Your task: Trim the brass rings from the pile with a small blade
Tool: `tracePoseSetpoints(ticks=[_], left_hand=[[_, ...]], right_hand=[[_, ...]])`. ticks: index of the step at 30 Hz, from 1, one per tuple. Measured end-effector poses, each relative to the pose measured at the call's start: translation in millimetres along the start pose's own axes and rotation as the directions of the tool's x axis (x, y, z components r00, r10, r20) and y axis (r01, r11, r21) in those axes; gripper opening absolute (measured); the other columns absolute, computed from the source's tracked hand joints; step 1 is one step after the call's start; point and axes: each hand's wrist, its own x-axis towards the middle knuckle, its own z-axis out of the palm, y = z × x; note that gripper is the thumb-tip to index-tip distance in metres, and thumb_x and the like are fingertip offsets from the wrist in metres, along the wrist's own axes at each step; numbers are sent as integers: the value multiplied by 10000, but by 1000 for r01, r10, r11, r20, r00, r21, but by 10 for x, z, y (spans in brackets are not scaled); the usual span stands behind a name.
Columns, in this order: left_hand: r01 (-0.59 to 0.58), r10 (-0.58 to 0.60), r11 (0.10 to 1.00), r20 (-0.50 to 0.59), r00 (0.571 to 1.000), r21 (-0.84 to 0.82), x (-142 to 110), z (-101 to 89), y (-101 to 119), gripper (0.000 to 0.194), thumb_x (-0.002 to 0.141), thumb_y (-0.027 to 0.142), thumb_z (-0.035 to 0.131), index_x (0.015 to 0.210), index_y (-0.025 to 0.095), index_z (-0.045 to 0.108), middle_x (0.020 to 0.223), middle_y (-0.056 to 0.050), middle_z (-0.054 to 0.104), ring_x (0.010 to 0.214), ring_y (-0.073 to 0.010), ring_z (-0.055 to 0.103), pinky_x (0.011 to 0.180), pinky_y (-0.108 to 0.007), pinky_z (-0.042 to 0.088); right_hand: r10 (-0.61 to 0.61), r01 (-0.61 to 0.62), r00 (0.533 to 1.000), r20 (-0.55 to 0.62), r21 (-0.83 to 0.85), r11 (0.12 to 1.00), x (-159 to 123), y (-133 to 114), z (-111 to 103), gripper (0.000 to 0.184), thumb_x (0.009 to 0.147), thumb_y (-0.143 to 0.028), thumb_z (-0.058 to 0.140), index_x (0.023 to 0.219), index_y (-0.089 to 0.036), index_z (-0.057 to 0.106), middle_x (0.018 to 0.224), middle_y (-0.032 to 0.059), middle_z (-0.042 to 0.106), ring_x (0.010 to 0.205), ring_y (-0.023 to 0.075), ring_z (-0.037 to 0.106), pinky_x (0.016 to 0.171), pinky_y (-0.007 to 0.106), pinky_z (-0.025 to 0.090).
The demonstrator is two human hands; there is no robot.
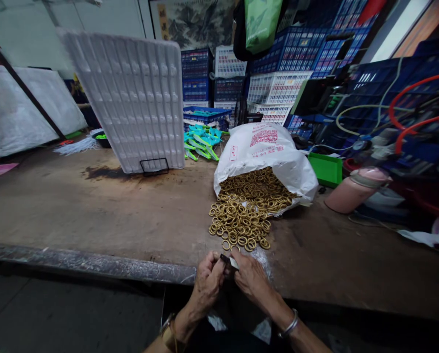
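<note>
My left hand [207, 278] is closed in a pinch just past the table's front edge. A small dark piece [224, 258] shows at its thumb and fingertips; its kind is too small to make out. Close beside it, my right hand [252, 278] is also closed, with a flat whitish strip [234, 264] at its thumb and forefinger. The dark piece and the strip meet or nearly meet between the hands. Right beyond my fingers lies a heap of gold-coloured rings [241, 223], spilling from the open mouth of a white woven sack [267, 147] lying on its side.
On the brown table [105, 211], a ribbed translucent plastic tray [134, 98] stands upright in a black wire stand [154, 166]. Green and turquoise plastic pieces [203, 139] lie behind. At right are a green tray [325, 169] and a pink bottle [357, 189]. Stacked crates [278, 88] fill the back.
</note>
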Motion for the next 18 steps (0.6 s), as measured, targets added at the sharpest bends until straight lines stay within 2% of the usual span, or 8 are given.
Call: tracePoseSetpoints(ticks=[3, 6, 9, 12, 14, 18], left_hand=[[26, -26, 1000, 18, 999, -1, -111, -6, 53, 366, 708, 512, 541, 648, 166, 440, 547, 43, 485, 386, -26, 308, 381, -174, 206], [99, -93, 993, 88, 992, -70, -192, -36, 113, 342, 732, 498, 525, 686, 164, 465, 510, 49, 469, 354, -21, 282, 355, -168, 169], [177, -167, 969, 70, 984, -173, -178, -78, 127, 340, 753, 487, 500, 738, 147, 506, 445, 72, 389, 350, -27, 258, 346, -157, 168], [161, -168, 944, 1, 986, -289, -126, -118, 102, 302, 731, 439, 550, 716, 143, 488, 605, 9, 527, 392, -29, 331, 347, -153, 222], [150, -160, 926, 1, 987, -347, -107, -146, 84, 258, 735, 398, 555, 726, 152, 477, 719, -22, 574, 420, -39, 387, 349, -157, 251], [218, -223, 855, 45, 974, -472, -91, -219, 58, 214, 736, 318, 560, 888, 174, 515, 677, 5, 561, 449, -59, 441, 365, -154, 272]], right_hand=[[102, -105, 994, -39, -83, 991, 29, 115, 45, 215, 676, -96, 411, 850, -184, 502, 649, 14, 584, 571, 134, 503, 519, 240, 205], [189, -202, 976, -108, -134, 970, 67, 160, 18, 173, 714, -89, 400, 816, -181, 504, 611, 13, 578, 536, 123, 495, 514, 249, 184], [184, -202, 972, -147, -115, 973, 110, 74, -51, 154, 744, -97, 405, 828, -188, 496, 641, 9, 591, 570, 121, 521, 522, 238, 204], [184, -198, 975, -120, -116, 973, 168, -66, -89, 133, 760, -140, 446, 873, -197, 487, 715, 14, 620, 632, 133, 562, 529, 230, 227], [207, -221, 973, -104, -155, 963, 216, -135, -86, 127, 767, -182, 470, 893, -196, 484, 752, 29, 635, 666, 149, 584, 531, 233, 236], [249, -267, 963, -102, -230, 936, 308, -187, -67, 155, 762, -188, 477, 917, -179, 488, 753, 54, 648, 701, 183, 607, 539, 244, 257]])
